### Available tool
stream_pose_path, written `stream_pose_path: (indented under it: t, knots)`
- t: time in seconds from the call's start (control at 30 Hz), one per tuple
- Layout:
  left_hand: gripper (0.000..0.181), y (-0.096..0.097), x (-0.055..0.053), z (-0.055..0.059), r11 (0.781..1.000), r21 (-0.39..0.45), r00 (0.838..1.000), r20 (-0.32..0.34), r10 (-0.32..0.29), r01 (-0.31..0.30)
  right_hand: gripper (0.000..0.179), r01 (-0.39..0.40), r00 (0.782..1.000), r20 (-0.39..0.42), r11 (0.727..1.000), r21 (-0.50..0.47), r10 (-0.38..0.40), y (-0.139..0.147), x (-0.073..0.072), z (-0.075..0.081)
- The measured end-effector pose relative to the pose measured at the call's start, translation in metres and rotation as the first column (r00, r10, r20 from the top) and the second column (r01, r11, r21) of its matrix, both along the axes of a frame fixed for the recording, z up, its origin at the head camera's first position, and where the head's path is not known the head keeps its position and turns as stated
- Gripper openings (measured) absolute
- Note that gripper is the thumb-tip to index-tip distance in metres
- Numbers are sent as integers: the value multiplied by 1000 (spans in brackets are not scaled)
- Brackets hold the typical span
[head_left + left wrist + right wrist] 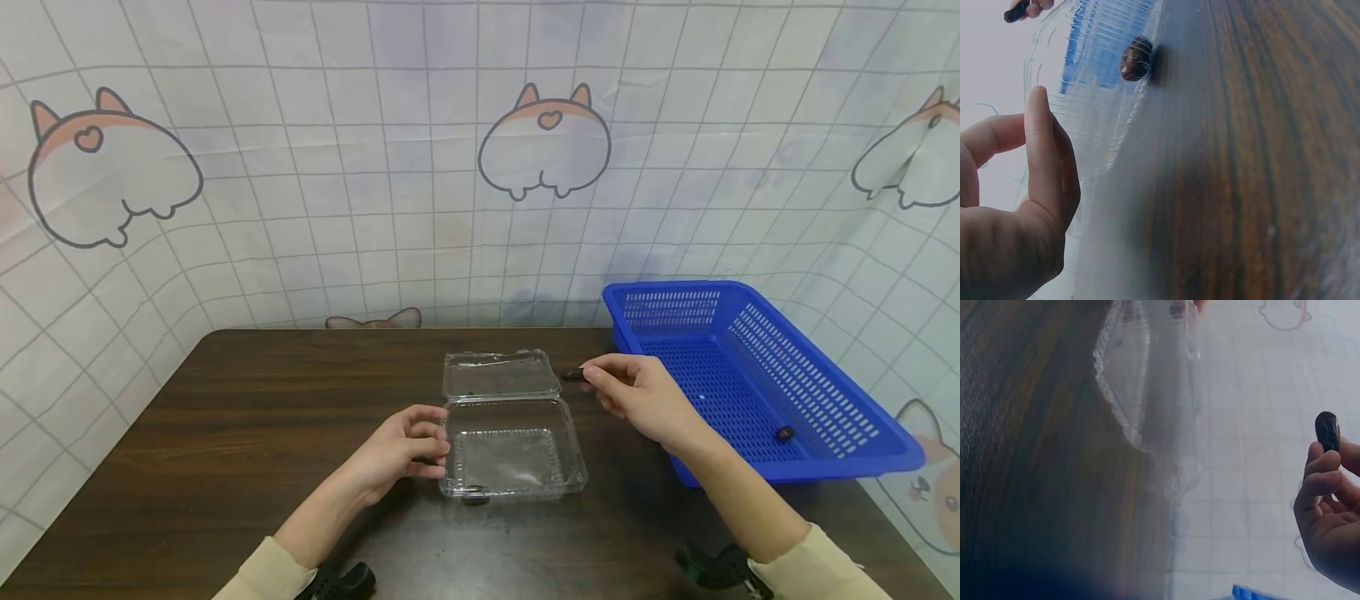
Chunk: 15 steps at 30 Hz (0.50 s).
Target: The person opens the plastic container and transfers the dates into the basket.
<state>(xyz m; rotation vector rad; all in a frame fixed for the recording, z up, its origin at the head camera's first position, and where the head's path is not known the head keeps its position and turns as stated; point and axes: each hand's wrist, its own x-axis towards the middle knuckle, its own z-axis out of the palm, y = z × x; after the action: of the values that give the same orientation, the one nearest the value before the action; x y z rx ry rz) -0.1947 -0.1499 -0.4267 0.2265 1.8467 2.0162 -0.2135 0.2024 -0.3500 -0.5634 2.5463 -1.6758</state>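
A transparent plastic clamshell box [510, 446] stands on the table with its lid [501, 375] folded back, away from me. My left hand [405, 446] rests against the box's left side, its fingers nearly straight. At the right of the lid, my right hand [637, 396] pinches a dark brown date [574, 375] between thumb and fingertips, and its tip juts out in the right wrist view [1327, 430]. Another date [1136, 58] shows behind the clear plastic, low at the box's front side; I cannot tell exactly how it lies there.
A blue perforated basket [855, 392] stands on the right of the table, with a small dark date [784, 433] on its floor. Behind the dark wooden table [247, 433] hangs a white gridded cloth [337, 208] with cartoon animals.
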Motion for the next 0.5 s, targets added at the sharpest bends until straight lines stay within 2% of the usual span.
stream_pose_path:
  t: [0.5]
  knots:
    - [56, 0, -1, 0, 1000, 3, 1000, 2, 4, -4, 34, 97, 994, -46, 995, 17, -96, 29, 11, 10]
